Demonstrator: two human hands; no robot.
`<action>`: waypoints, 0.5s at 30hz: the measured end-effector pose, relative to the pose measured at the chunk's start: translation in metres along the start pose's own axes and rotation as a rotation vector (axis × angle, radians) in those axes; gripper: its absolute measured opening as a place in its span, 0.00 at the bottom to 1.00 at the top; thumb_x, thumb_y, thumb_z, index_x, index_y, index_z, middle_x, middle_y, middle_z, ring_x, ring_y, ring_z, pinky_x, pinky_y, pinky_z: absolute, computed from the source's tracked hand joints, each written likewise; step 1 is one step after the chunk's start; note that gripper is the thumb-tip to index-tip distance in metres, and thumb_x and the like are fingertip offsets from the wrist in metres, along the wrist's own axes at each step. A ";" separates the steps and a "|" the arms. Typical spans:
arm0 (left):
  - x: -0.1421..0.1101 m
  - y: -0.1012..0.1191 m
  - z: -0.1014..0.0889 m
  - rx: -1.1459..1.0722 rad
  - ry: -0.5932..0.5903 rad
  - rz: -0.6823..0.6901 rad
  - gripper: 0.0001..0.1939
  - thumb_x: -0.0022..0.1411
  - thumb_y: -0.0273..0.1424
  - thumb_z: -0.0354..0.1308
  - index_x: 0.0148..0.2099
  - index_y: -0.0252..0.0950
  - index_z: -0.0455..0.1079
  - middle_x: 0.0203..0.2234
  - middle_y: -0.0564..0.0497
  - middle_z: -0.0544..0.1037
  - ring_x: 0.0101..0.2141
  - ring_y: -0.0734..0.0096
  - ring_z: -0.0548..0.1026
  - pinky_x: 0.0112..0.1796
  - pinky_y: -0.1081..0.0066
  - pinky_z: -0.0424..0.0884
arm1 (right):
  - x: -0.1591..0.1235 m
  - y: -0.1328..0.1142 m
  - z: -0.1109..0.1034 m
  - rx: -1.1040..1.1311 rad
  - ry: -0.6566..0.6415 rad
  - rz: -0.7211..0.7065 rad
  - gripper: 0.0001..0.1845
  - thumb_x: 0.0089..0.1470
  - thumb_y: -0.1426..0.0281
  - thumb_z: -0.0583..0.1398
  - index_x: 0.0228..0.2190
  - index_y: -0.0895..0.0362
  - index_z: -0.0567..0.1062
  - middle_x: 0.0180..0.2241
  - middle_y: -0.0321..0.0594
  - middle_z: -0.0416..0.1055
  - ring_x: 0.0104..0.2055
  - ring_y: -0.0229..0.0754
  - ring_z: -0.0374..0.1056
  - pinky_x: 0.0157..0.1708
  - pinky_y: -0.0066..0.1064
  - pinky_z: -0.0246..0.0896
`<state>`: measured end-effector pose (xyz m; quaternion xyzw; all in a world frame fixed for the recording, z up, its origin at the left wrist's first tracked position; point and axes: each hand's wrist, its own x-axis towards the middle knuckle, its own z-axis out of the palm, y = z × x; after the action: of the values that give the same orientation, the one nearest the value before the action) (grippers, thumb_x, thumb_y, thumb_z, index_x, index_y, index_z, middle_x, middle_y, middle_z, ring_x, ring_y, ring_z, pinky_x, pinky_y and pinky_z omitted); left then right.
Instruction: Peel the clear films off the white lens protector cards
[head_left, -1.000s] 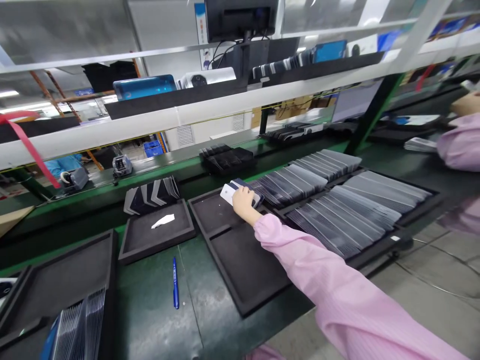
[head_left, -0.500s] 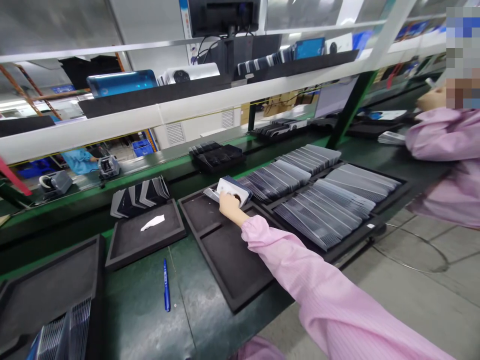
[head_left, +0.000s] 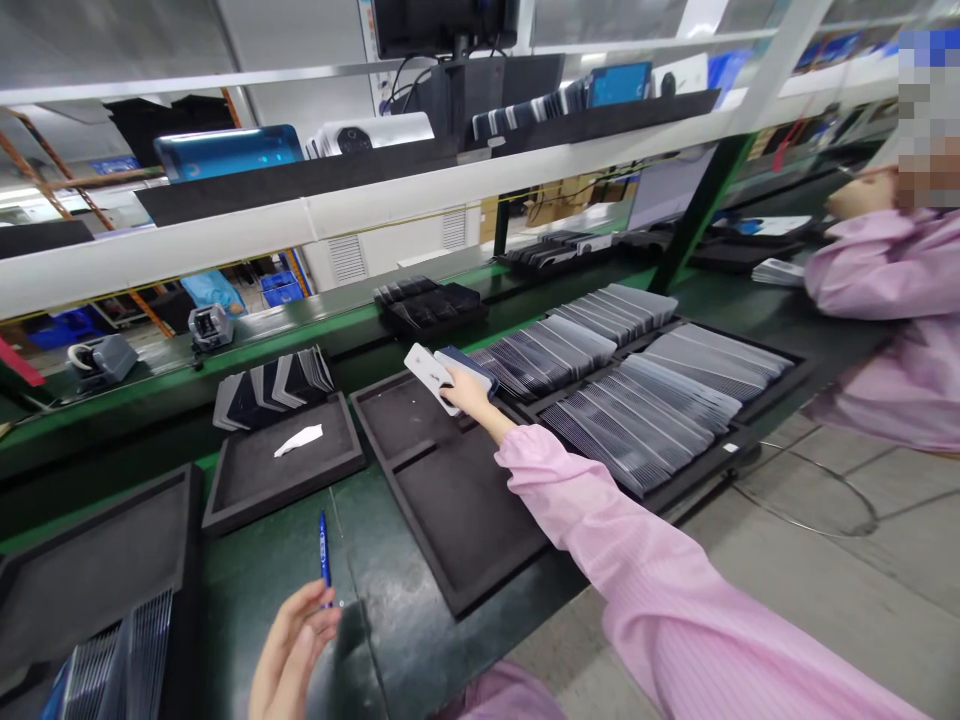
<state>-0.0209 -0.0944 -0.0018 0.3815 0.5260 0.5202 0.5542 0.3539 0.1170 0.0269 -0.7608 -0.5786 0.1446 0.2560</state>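
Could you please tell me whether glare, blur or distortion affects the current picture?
Head view: pale glare on the green tabletop and highlights on the upper-left blue panel; head view: wide-angle stretch toward the edges; head view: mosaic blocks obscure a patch at upper right; head view: the white panel in the right hand has clear edges, its markings too small to read.

Green workbench (head_left: 420, 635) spans view. Near left: large black tray (head_left: 97, 550); beyond, rightward: smaller black tray (head_left: 247, 490). Nearer: blue pen (head_left: 324, 550). Centre: two-compartment black tray (head_left: 457, 510). Right: panel-filled black tray (head_left: 709, 462). Far: small black tray (head_left: 431, 328).
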 end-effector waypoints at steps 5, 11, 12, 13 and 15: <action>0.037 0.003 0.029 -0.251 -0.315 -0.282 0.21 0.58 0.45 0.66 0.49 0.39 0.79 0.47 0.43 0.81 0.43 0.61 0.80 0.44 0.66 0.76 | -0.010 -0.017 0.000 0.221 -0.059 -0.247 0.18 0.64 0.65 0.61 0.53 0.59 0.72 0.51 0.46 0.73 0.48 0.46 0.74 0.47 0.43 0.73; 0.085 -0.001 0.060 -0.558 -0.714 -0.606 0.44 0.63 0.56 0.52 0.71 0.35 0.54 0.59 0.33 0.73 0.52 0.51 0.77 0.43 0.59 0.77 | -0.063 -0.048 0.006 0.313 -0.137 -0.615 0.20 0.54 0.75 0.65 0.50 0.59 0.76 0.45 0.41 0.80 0.47 0.45 0.76 0.49 0.32 0.69; 0.090 -0.001 0.065 -0.574 -0.757 -0.617 0.46 0.63 0.57 0.50 0.73 0.35 0.50 0.60 0.32 0.71 0.54 0.49 0.76 0.43 0.58 0.77 | -0.072 -0.053 0.007 0.309 -0.156 -0.685 0.20 0.55 0.76 0.65 0.50 0.56 0.77 0.46 0.40 0.80 0.49 0.45 0.76 0.51 0.32 0.67; 0.093 0.000 0.069 -0.573 -0.786 -0.618 0.46 0.63 0.57 0.49 0.74 0.35 0.47 0.62 0.32 0.69 0.55 0.49 0.75 0.44 0.58 0.77 | -0.081 -0.058 0.009 0.289 -0.164 -0.772 0.19 0.56 0.76 0.63 0.49 0.53 0.78 0.48 0.38 0.80 0.51 0.44 0.75 0.52 0.32 0.66; 0.098 0.002 0.073 -0.536 -0.777 -0.596 0.46 0.63 0.57 0.48 0.74 0.39 0.45 0.64 0.33 0.66 0.57 0.45 0.73 0.46 0.52 0.75 | -0.094 -0.068 0.014 0.194 -0.115 -0.993 0.17 0.61 0.76 0.59 0.48 0.48 0.79 0.49 0.37 0.79 0.53 0.43 0.74 0.52 0.33 0.66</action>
<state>0.0407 0.0105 -0.0072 0.2257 0.2175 0.2778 0.9081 0.2652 0.0440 0.0460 -0.3577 -0.8674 0.1001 0.3310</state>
